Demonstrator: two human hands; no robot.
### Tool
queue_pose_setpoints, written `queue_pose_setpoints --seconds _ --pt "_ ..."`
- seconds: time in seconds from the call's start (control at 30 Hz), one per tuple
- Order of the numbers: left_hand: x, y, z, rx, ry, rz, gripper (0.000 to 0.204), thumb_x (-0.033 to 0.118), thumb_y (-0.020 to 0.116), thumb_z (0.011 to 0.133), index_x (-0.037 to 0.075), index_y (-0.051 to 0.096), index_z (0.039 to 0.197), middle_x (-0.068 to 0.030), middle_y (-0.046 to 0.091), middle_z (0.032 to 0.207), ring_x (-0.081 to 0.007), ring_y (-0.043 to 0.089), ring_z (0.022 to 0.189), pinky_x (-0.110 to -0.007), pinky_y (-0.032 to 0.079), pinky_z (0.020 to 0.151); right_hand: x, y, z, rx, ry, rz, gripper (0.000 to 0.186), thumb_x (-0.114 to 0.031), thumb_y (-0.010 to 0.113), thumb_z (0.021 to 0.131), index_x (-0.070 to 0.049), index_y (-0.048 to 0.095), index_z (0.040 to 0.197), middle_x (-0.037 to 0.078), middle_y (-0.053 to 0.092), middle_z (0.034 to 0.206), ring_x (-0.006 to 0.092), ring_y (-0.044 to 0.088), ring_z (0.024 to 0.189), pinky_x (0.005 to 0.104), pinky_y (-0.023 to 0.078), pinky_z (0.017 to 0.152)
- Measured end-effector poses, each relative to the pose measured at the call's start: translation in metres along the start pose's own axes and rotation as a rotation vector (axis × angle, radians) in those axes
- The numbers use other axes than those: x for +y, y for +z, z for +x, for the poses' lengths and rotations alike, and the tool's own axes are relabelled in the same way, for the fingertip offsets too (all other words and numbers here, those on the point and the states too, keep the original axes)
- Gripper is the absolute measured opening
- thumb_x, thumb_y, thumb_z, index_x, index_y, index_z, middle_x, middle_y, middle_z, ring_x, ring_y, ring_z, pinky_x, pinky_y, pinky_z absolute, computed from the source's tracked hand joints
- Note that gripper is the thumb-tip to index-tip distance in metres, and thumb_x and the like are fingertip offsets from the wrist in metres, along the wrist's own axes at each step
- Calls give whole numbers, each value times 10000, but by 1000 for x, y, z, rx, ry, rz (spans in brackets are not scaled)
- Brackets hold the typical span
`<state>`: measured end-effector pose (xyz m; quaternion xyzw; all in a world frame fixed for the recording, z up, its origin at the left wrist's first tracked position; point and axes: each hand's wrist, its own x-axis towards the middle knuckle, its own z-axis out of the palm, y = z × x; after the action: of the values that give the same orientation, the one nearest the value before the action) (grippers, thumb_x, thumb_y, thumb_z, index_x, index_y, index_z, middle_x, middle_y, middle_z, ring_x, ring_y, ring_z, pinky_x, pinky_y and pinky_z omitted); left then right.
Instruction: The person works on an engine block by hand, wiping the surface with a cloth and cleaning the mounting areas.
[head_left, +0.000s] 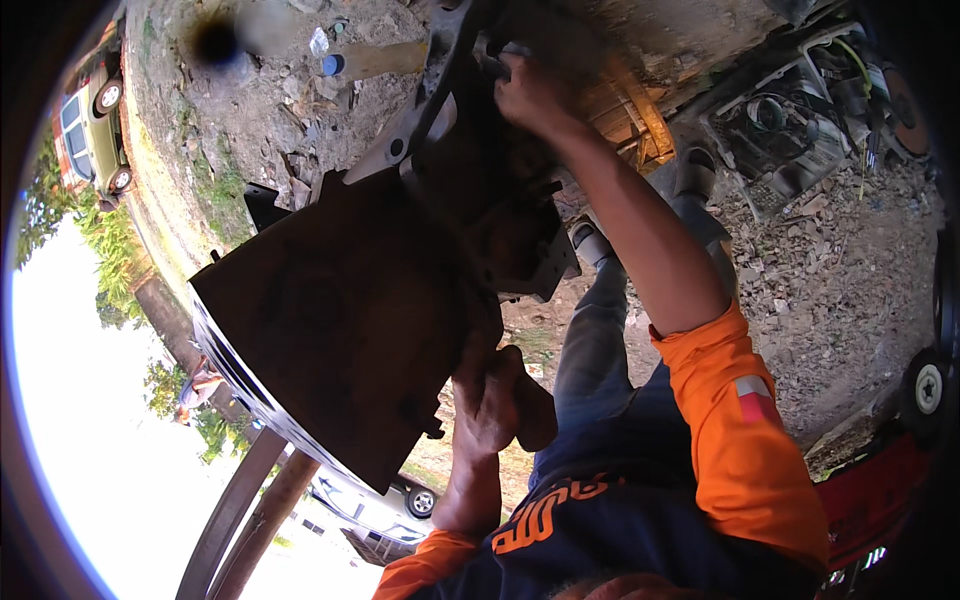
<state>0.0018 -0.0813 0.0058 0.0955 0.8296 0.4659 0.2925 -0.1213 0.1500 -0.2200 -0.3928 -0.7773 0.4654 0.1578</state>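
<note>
A large dark metal housing (330,310), with a broad flat plate and a bracket-like frame, fills the middle of the view. My left hand (488,408) is closed at the plate's lower right edge, its fingers partly lost in shadow against the metal. Farther up, my right hand (528,92) is closed beside the curved metal arm (445,75) at the top of the housing. Whatever its fingers hold is hidden in the dark there. A lighter grey metal plate with a hole (385,145) adjoins that arm.
A bottle with a blue cap (380,62) lies on the rubble ground. At the right stands a crate of mechanical parts (780,125), beyond a yellowish wooden frame (640,120). A green vehicle (95,130), a white vehicle (375,500) and a person (198,385) are farther off.
</note>
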Motion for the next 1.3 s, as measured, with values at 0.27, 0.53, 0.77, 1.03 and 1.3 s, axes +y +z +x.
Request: queue_pose_setpoints --seconds 0.27,0.53,0.77,1.03,1.3 --pt "8 -5 8 -211 -66 147 420 -5 440 966 -119 409 1368 -25 510 603 -65 463 492 -236 388 493 -7 14 40 -386 -7 -149 333 -202 563 870 -30 654 1140 230 693 1030 395 670 975 459 534 860" --pt "11 -11 7 -219 -64 125 423 2 432 977 -120 396 1381 -32 522 597 -66 479 489 -240 389 482 16 -6 2 58 -158 386 360 -259 627 880 26 642 1100 264 675 943 392 658 893 442 528 795" --pt "8 -11 8 -236 -18 152 421 9 431 986 -121 392 1384 -34 525 596 -65 472 494 -243 386 487 3 -2 23 -175 -149 -38 267 -213 644 868 19 658 1000 243 673 879 403 666 879 457 528 775" --pt "18 -9 11 -254 -29 9 465 13 413 995 -87 317 1438 -43 497 543 -107 484 401 -267 388 415 8 19 6 203 -250 -81 212 -186 602 884 -25 688 992 188 686 817 378 668 789 437 543 743" --pt "0 -11 12 -269 77 71 482 29 421 1005 -139 273 1432 -45 494 559 -106 494 416 -263 397 418 -1 19 35 -251 -52 -169 237 -172 565 855 -18 699 976 214 696 950 396 669 892 460 540 804"
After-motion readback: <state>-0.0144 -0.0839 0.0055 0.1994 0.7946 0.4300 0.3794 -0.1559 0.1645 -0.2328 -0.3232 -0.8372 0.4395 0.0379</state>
